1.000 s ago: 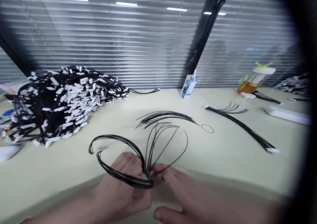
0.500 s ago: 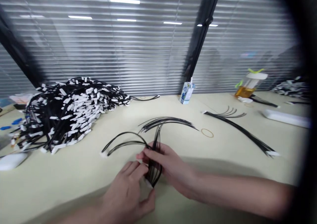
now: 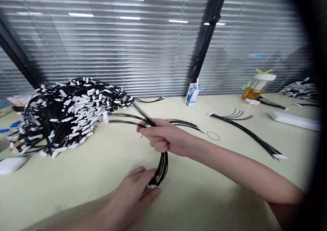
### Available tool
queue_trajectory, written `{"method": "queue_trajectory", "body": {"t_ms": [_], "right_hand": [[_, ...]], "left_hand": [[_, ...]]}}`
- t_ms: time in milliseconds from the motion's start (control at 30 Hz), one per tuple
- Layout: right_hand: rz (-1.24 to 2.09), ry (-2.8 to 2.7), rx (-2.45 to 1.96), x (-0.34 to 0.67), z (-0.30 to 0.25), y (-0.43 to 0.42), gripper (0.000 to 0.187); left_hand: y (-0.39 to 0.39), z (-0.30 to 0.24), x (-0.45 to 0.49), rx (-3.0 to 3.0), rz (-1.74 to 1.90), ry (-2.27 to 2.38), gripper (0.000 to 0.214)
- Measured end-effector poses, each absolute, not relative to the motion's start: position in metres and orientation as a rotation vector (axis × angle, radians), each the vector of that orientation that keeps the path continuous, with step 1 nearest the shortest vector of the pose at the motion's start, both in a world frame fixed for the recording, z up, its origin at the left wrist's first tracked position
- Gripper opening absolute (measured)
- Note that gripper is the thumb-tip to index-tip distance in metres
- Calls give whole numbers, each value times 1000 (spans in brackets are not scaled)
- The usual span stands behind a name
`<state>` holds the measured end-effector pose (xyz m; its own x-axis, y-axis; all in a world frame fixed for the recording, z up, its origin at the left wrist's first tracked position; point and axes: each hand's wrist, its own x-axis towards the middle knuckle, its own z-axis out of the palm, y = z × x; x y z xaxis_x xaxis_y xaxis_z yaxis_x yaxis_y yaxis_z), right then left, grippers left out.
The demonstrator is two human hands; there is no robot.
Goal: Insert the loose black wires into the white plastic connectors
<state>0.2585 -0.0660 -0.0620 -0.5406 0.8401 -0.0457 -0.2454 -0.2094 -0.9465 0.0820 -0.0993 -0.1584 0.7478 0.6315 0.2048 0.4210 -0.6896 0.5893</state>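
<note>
A black wire harness [image 3: 162,168] runs between my two hands. My left hand [image 3: 135,193] pinches the white connector [image 3: 152,186] at its lower end, low over the table. Higher up, my right hand [image 3: 163,135] is closed around the wires, which bow between the two hands. From the right fist a few wires stick out to the left, blurred, with another white connector [image 3: 105,117] at their tip. Behind the right hand lies a loose bundle of black wires [image 3: 185,123], partly hidden by it.
A large heap of black cables with white connectors [image 3: 84,111] fills the table's left side. To the right are a rubber band [image 3: 213,136], another wire harness [image 3: 245,132] and a long white object [image 3: 293,121]. Farther back stand a drink carton [image 3: 192,94] and a jug of amber liquid [image 3: 257,87].
My right hand has moved up and away from the left, sliding or pulling along the wires. The free connector swung upward. My left hand has stayed at the lower connector, now closed on it.
</note>
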Motion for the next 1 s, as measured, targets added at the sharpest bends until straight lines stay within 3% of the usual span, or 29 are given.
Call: {"method": "queue_trajectory", "body": {"t_ms": [67,267,433,567,633,800,1000], "right_hand": [[1936,-1409,-698,256,-58,-61,20],[2023,-2011,-507,240,-51,-50,23],[1481,-2408,-652,214,-56,-49,48],[867,-2528,-806,195,-79,-47,39],[730,-2603,-799,190,-86,-48,38],[622,-2574,-774,203,-75,-56,59],[39,-2420,-1392,283,-84,-39,31]], "left_hand": [[-97,-151,83,2372,535,713,8],[-90,-145,81,2151,393,693,19],[-88,-148,80,2161,292,782,26],[-88,-157,80,2144,270,870,29],[-89,-161,80,2161,266,923,29],[-91,-157,83,2181,332,996,28],[-89,-143,88,2113,418,971,23]]}}
